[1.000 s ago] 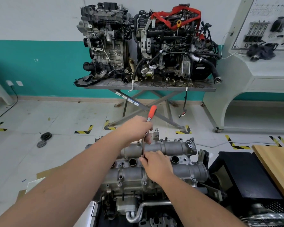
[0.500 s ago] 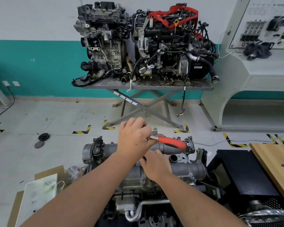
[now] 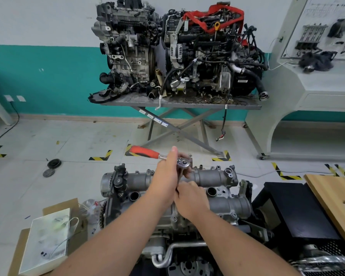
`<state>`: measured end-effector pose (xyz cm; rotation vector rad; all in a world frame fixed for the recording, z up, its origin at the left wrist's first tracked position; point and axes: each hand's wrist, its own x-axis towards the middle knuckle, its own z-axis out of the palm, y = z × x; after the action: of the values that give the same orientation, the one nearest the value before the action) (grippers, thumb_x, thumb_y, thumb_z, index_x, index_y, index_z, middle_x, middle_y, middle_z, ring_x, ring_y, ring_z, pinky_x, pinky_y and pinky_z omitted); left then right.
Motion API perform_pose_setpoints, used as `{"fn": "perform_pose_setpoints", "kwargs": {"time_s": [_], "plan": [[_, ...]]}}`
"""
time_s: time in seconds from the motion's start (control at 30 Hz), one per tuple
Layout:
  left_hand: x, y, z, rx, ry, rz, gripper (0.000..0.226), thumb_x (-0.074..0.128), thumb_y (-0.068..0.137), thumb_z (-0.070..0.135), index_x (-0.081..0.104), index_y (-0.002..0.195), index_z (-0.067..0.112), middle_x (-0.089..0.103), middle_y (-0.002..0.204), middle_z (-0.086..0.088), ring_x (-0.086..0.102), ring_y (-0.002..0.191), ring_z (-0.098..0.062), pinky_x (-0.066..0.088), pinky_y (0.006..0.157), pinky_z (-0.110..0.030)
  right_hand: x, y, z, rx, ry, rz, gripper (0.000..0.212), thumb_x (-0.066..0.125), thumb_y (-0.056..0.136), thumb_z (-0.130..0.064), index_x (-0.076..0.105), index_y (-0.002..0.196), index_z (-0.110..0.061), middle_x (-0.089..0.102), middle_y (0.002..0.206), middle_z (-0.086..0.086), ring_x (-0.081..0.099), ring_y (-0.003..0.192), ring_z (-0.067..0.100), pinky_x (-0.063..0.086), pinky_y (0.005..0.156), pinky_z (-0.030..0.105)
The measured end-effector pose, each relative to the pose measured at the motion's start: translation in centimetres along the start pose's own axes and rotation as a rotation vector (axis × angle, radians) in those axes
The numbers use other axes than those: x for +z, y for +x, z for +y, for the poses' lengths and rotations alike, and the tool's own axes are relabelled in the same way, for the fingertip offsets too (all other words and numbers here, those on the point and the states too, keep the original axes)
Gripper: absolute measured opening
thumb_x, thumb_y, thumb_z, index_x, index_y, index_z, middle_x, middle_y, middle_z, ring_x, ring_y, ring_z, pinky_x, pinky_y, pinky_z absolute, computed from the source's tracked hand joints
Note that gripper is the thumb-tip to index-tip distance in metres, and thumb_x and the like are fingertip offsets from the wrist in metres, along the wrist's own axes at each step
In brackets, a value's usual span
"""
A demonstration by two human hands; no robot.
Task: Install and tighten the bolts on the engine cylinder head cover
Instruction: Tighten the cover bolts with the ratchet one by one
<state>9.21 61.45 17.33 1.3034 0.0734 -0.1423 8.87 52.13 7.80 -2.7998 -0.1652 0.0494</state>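
Teal-and-white walls back a metal tabletop [image 3: 179, 105] at 12 o'clock carrying two spare engines. At 6 o'clock sits the cylinder head cover [image 3: 217, 177] on its engine. The left hand [image 3: 167, 174] grips a ratchet wrench [image 3: 182, 163] near its head, red handle pointing to 10 o'clock; the right hand [image 3: 191, 198] pinches the extension shaft just below, steadying it over a bolt hidden by the fingers. Several bolt heads already sit along the cover's far edge, so tightening looks underway, the remaining count unclear.
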Motion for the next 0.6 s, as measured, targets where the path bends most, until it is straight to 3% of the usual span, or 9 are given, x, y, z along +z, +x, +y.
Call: {"fn": "perform_pose_setpoints", "kwargs": {"time_s": [0.13,0.27,0.33,0.4,0.47,0.53,0.6], "plan": [[-0.5,1.4,2.2,-0.113,0.096,0.031,0.026,0.047,0.103,0.034,0.055,0.095,0.011,0.065,0.057,-0.005,0.063,0.052,-0.020,0.052,0.059,-0.029,0.5,0.3,0.1,-0.012,-0.023,0.000,0.035,0.035,0.102,-0.048,0.060,0.097,-0.025,0.065,0.104,-0.002,0.052,0.106,0.024,0.037,0.081,0.043],[-1.4,2.3,4.6,-0.183,0.412,-0.080,0.018,0.050,0.101,0.024,0.053,0.096,0.008,0.067,0.058,-0.003,0.072,0.061,-0.022,0.050,0.053,-0.024,0.7,0.4,0.3,-0.029,-0.010,-0.003,0.031,0.035,0.102,-0.050,0.057,0.095,-0.029,0.063,0.100,-0.005,0.051,0.105,0.023,0.032,0.075,0.041],[-1.7,2.5,5.9,-0.180,0.647,-0.150,0.015,0.049,0.098,0.017,0.057,0.094,0.004,0.069,0.061,-0.004,0.074,0.067,-0.024,0.048,0.059,-0.027,0.7,0.4,0.3,-0.041,-0.014,-0.007,0.032,0.034,0.102,-0.051,0.058,0.098,-0.030,0.062,0.100,-0.005,0.051,0.105,0.023,0.032,0.076,0.041],[-1.7,2.8,7.0,-0.105,0.966,-0.211,0.020,0.049,0.094,0.017,0.061,0.094,0.001,0.074,0.073,-0.008,0.074,0.076,-0.028,0.052,0.064,-0.036,0.7,0.4,0.3,-0.050,-0.022,-0.015,0.033,0.034,0.102,-0.052,0.059,0.100,-0.031,0.062,0.101,-0.006,0.050,0.105,0.022,0.033,0.077,0.040],[-1.4,2.8,7.7,0.021,1.329,-0.238,0.019,0.051,0.097,0.026,0.061,0.091,0.011,0.073,0.081,-0.007,0.071,0.076,-0.026,0.055,0.065,-0.040,0.6,0.3,0.3,-0.048,-0.028,-0.021,0.035,0.034,0.102,-0.053,0.060,0.103,-0.031,0.062,0.103,-0.006,0.049,0.105,0.022,0.034,0.078,0.041],[-1.1,2.5,7.9,0.190,1.606,-0.236,0.026,0.048,0.100,0.038,0.051,0.082,0.020,0.064,0.079,0.000,0.062,0.066,-0.019,0.046,0.052,-0.035,0.6,0.4,0.2,-0.045,-0.035,-0.019,0.035,0.035,0.102,-0.052,0.061,0.105,-0.030,0.062,0.104,-0.006,0.049,0.106,0.022,0.033,0.078,0.041],[-1.2,2.2,7.4,0.428,1.816,-0.233,0.032,0.043,0.102,0.047,0.046,0.084,0.020,0.053,0.078,0.005,0.054,0.066,-0.017,0.036,0.055,-0.030,0.5,0.4,0.0,-0.033,-0.041,-0.016,0.034,0.035,0.102,-0.052,0.061,0.104,-0.029,0.063,0.104,-0.005,0.049,0.107,0.023,0.034,0.078,0.041]]}}
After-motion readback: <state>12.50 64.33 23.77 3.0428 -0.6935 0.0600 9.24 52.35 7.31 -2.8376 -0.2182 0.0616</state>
